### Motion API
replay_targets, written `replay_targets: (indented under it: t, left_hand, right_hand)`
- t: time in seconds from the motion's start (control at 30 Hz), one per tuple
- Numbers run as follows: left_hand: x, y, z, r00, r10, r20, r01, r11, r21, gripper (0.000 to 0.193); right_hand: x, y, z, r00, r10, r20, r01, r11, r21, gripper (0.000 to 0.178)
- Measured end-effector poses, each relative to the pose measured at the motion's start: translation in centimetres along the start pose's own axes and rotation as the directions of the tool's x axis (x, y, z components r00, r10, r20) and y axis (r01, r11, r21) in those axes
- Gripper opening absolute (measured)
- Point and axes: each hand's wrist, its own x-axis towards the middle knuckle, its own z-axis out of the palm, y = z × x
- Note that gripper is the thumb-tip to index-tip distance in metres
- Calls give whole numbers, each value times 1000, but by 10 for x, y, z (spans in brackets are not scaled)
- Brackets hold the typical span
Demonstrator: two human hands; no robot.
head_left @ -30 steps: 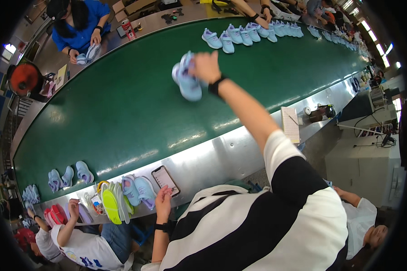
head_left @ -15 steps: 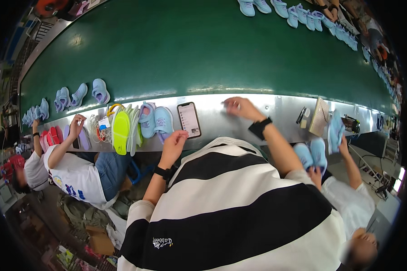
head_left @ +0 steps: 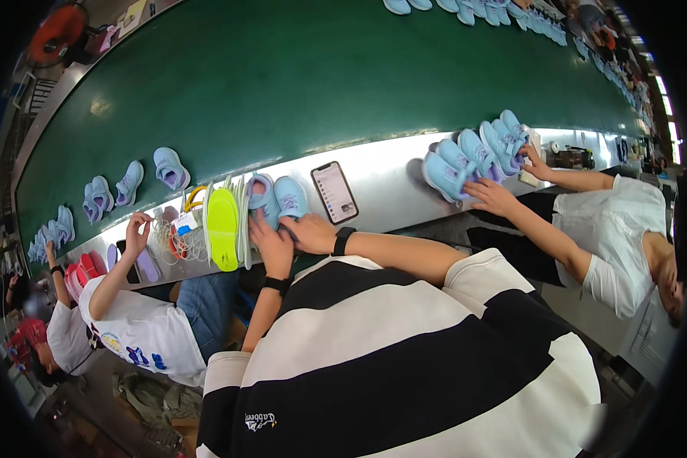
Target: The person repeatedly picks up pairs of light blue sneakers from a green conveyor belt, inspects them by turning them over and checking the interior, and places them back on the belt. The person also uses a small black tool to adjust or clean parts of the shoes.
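Observation:
A pair of light blue shoes with lilac linings lies close in front of me on the metal ledge (head_left: 393, 172). My left hand (head_left: 273, 246) is at the heel of the left shoe (head_left: 260, 192), its fingers bent around the back edge. At the heel of the right shoe (head_left: 291, 197), my right hand (head_left: 313, 232) has its fingers closed on the rear part. Some fingertips are hidden behind the shoes. A phone (head_left: 334, 191) with a lit screen rests right of the pair.
Left of the shoes stand a yellow-green insole (head_left: 222, 229), white insoles and a coil of string (head_left: 177, 240). Shoes (head_left: 172, 169) sit along the green conveyor (head_left: 282, 84). A co-worker's hands (head_left: 492, 198) hold several shoes (head_left: 458, 164) at right; another person's hand (head_left: 136, 233) is at left.
My right hand has come left from the bare ledge to the right shoe. My left hand has moved from beside the phone to the left shoe. The right co-worker's shoes are now on the ledge.

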Motion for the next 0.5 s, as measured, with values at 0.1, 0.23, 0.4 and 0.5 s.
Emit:
replay_targets:
  t: [0.1,0.23,0.4,0.5]
  left_hand:
    - [-7,-3,0,999,13,52,-11,999,-43,66]
    - [-1,-12,-3,996,83,-43,-86,993,-82,60]
    - [-4,-35,4,993,-14,120,77,838,-540,61]
    - [-1,-42,11,965,-130,229,251,712,-655,62]
  right_hand:
    - [-1,-7,0,965,9,-260,-60,980,-191,58]
    - [7,4,-6,944,74,-320,-140,972,-187,64]
    - [24,-12,35,893,41,-447,-148,967,-207,81]
    - [40,-8,47,824,28,-567,-212,941,-262,75]
